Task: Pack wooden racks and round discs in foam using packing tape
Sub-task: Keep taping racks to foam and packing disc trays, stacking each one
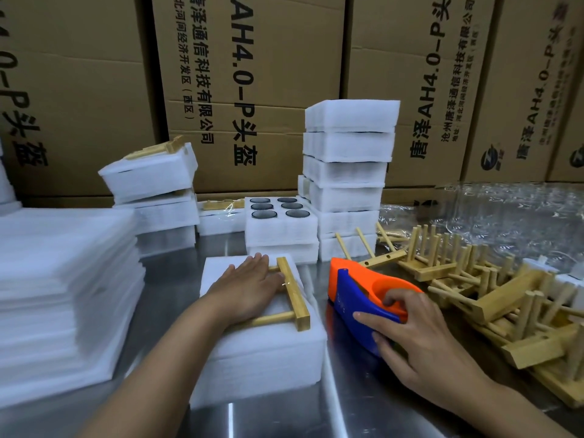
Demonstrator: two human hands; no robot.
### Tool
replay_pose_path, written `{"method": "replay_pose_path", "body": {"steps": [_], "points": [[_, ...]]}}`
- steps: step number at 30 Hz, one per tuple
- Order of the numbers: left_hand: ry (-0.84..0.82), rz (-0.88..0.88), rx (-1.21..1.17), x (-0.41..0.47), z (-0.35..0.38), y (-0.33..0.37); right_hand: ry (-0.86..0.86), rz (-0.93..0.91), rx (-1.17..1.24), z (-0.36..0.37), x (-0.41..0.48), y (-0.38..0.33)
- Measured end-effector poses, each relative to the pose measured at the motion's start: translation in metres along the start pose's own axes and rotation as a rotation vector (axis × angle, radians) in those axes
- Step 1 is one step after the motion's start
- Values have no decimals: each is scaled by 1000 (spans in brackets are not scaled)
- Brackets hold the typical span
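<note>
The left hand (249,289) is lying flat, fingers spread, on a pale wooden rack (292,294) atop the white foam block (262,349) at tabletop centre. At three o'clock, the right hand (420,339) is gripping the orange-and-blue tape dispenser (360,298). Behind — cartons (249,90) reading "AH4.0-P".

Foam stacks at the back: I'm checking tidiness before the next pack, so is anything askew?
Yes. The top foam block on the left rear stack sits tilted and twisted off the blocks below, a wooden rack poking from its top. The tall foam stack is slightly staggered.
</note>
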State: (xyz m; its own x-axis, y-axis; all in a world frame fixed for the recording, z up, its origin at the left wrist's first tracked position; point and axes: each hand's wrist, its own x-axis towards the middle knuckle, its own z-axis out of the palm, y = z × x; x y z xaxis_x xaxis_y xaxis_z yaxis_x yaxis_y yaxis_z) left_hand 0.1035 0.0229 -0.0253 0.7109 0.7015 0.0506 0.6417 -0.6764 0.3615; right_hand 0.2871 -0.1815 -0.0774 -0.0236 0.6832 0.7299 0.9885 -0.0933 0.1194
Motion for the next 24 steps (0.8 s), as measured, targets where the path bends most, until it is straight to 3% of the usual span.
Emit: {"method": "replay_pose_path", "body": {"steps": [3,6,8,10,14,16,20,24], "points": [[-38,-22,-439,-3,-15,-11,108,14,32,-7,7,-12],[146,-54,-976,-12,-31,-36,218,53,398,-13,24,-36],[295,-95,-962,-18,-30,-59,194,288,877,-7,43,-57],[354,-212,-779,-25,-16,-84,30,640,1329,8,67,-75],[178,-388,-927,-35,9,-104,-302,1140,1677,42,109,-82],[198,-364,-938,-35,12,-99,-305,1204,1776,56,114,-80],[309,-344,-976,-31,22,-89,-223,1159,1828,70,96,-76],[412,-322,-1254,-32,21,-67,-249,1095,1891,72,91,-77]]}}
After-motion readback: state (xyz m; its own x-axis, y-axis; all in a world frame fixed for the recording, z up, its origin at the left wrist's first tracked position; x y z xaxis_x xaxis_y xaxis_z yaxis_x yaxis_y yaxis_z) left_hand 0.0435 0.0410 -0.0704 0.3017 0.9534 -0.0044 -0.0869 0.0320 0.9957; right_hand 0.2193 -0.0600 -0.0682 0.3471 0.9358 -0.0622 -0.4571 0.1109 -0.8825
